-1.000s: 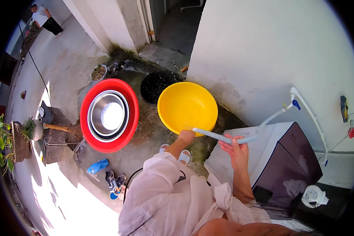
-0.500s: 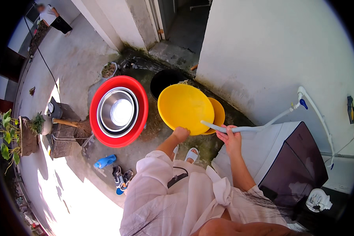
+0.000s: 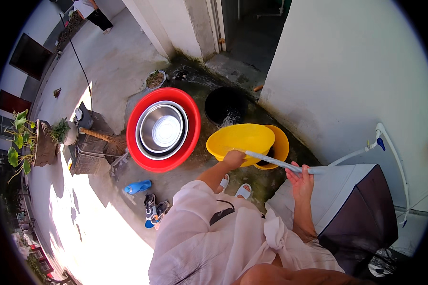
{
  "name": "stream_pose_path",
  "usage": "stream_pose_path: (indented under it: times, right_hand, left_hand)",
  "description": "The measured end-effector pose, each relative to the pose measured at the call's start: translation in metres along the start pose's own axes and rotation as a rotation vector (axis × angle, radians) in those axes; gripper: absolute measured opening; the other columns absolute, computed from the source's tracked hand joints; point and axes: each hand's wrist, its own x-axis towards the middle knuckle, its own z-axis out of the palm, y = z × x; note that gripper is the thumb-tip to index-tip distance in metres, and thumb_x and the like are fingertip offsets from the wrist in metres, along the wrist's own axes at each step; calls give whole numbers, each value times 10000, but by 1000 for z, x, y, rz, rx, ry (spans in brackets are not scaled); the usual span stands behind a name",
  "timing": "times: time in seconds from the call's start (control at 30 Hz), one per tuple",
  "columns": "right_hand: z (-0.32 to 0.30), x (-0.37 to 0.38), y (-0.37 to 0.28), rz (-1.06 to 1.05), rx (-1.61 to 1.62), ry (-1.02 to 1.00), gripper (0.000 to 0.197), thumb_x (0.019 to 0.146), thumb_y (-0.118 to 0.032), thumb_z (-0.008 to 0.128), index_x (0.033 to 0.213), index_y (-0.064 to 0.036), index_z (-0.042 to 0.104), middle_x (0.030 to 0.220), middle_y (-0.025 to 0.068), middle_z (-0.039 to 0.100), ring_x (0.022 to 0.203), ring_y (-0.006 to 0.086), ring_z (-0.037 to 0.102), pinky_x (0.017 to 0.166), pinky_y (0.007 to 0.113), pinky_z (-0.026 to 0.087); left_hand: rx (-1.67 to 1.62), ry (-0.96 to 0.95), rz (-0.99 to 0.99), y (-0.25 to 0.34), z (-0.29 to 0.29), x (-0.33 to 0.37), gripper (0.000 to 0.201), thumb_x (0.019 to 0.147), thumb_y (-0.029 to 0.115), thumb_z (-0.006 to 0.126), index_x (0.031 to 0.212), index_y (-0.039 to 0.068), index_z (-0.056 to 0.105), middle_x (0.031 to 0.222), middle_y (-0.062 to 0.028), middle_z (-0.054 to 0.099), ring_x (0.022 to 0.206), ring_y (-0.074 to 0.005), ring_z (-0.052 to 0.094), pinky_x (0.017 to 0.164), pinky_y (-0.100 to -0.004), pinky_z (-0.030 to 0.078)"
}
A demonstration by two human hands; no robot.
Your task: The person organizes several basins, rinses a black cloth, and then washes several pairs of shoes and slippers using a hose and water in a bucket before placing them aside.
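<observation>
My left hand (image 3: 234,159) is closed on the near rim of a yellow basin (image 3: 245,134), which is tilted away from me. Water splashes between its far edge and a black bucket (image 3: 222,104). A grey corrugated hose (image 3: 273,161) rests across the fingers of my right hand (image 3: 300,180), the thumb hidden. The hose's end reaches over the basin's near rim, beside my left hand. Partly behind the basin stands a yellow bucket (image 3: 282,142).
A red basin (image 3: 193,128) holding nested steel bowls (image 3: 161,127) is on the left. A washing machine (image 3: 340,190) stands on the right beneath a wall pipe (image 3: 390,152). Shoes (image 3: 150,207), a blue bottle-like object (image 3: 138,186) and a broom (image 3: 102,137) lie left. A person (image 3: 97,16) stands far left.
The yellow basin has tipped away from me, its near rim raised by my left hand, and splashing water now shows at the black bucket. The view has shifted left.
</observation>
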Motion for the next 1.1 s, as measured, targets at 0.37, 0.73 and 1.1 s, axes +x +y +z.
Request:
stream_pose_path:
  times: [0.37, 0.73, 1.1]
  right_hand:
    - [-22, -9, -3, -324, -187, 218, 294, 914, -237, 454, 1088, -24, 351, 1125, 200, 514, 890, 301, 601, 719, 325, 527]
    - [-29, 44, 93, -162, -163, 282, 334, 910, -212, 461, 1134, -2, 332, 1157, 213, 481, 900, 326, 588, 761, 362, 519]
    - [12, 58, 95, -115, -30, 288, 313, 903, -196, 483, 1126, -25, 347, 1153, 214, 470, 918, 331, 578, 785, 377, 514]
  left_hand:
    - [-865, 715, -491, 22, -17, 29, 352, 835, 306, 559, 724, -26, 520, 609, -167, 509, 550, -266, 518, 532, -370, 401]
    - [-2157, 1155, -356, -124, -53, -96, 466, 923, 377, 404, 1209, 9, 431, 1149, -109, 536, 996, -251, 549, 856, -386, 456]
    - [-74, 794, -793, -244, -150, -135, 258, 775, 261, 643, 734, 22, 555, 697, -163, 613, 655, -316, 605, 605, -370, 481]
